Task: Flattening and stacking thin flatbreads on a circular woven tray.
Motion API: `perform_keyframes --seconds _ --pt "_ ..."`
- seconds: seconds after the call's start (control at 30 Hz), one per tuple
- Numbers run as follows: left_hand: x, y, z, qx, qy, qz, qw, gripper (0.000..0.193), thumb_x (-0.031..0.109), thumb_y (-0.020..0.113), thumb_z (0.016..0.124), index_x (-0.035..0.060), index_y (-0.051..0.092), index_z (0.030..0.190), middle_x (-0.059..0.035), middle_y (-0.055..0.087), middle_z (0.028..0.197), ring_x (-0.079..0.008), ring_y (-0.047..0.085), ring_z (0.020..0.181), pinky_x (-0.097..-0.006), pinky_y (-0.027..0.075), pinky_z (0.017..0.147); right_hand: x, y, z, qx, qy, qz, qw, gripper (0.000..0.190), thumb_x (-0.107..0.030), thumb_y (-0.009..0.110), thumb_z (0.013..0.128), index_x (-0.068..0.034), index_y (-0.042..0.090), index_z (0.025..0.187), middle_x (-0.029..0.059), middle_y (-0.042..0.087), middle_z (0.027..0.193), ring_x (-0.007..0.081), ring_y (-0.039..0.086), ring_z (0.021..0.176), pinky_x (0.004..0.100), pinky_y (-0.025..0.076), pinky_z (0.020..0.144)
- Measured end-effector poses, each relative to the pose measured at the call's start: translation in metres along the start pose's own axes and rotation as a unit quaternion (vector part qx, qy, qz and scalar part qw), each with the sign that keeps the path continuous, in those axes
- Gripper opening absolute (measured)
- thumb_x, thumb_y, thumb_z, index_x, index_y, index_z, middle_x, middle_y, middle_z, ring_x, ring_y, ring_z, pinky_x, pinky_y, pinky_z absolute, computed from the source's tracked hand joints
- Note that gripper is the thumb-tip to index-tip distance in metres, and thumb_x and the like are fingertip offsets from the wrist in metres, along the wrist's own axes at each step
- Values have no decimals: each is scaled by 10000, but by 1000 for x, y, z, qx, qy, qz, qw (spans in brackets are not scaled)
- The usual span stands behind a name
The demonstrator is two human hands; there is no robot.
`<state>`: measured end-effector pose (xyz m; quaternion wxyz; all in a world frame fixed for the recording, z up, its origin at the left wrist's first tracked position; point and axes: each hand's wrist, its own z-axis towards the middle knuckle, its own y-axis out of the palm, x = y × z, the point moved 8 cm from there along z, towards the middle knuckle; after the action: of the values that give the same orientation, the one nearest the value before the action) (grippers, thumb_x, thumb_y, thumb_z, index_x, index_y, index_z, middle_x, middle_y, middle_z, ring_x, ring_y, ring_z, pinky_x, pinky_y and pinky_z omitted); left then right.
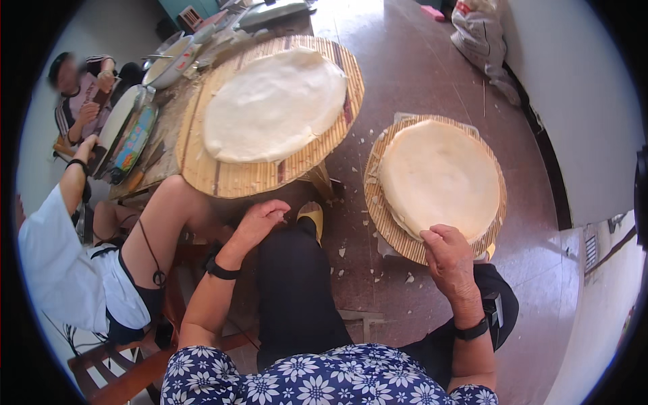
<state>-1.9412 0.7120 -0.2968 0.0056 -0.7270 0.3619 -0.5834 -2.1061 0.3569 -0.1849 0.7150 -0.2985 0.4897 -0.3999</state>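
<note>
My right hand [448,260] pinches the near edge of a round stack of thin, pale flatbreads [443,174] between thumb and fingers. That stack rests on a round woven stalk mat [373,202], low over the floor on my right. My left hand [260,223] hovers above my left knee with its fingers curled; whether anything small is inside cannot be seen. Just beyond it, a larger stalk mat [200,174] carries a whiter, thin round flatbread [276,109] with a wrinkled surface. This mat overhangs the near end of the work table.
Flatbread crumbs [409,277] lie scattered on the reddish floor. On the table [169,109] at left stand a round griddle [124,121] and a white bowl [174,63]. A co-worker's hand [90,144] touches the griddle; another person [83,101] sits beyond. A sack [478,38] leans by the wall.
</note>
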Motion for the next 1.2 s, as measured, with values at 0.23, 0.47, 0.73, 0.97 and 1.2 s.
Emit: perform_keyframes --seconds 0.23,0.47,0.73,0.97,1.2 --pt "182 -55 -72 196 168 31 966 185 69 594 949 6 658 1111 19 651 954 -77 591 882 -233 481 793 -90 -47 42 64 -117 -7 991 287 -6 665 774 -76 654 1052 132 646 1025 337 619 977 424 509 839" --pt "200 -49 -44 345 270 -107 893 203 57 643 870 19 673 1067 -121 714 960 -225 690 887 -306 528 788 -155 -84 122 123 -197 -45 972 213 -47 655 826 -74 658 1037 110 654 1000 318 620 963 418 503 832" --pt "139 -71 -28 396 208 118 886 355 141 743 746 67 680 1087 -136 648 1200 -309 555 1195 -428 437 1025 -121 5 200 55 -156 -59 984 146 -106 664 834 -73 708 970 133 690 923 326 627 988 430 505 841" --pt "132 -67 -27 371 219 226 873 412 199 762 657 79 673 1041 -113 636 1124 -293 545 1165 -458 332 1071 -124 83 218 -19 -214 -51 975 328 -101 733 739 -90 673 1061 121 669 1057 337 578 1089 446 444 965" --pt "135 -51 -8 386 184 216 878 333 155 708 749 93 666 1073 -118 654 1114 -307 560 1189 -503 312 1121 -121 92 225 -51 -211 -92 972 305 -111 728 761 -78 693 1062 143 662 1083 339 578 1092 435 451 973"
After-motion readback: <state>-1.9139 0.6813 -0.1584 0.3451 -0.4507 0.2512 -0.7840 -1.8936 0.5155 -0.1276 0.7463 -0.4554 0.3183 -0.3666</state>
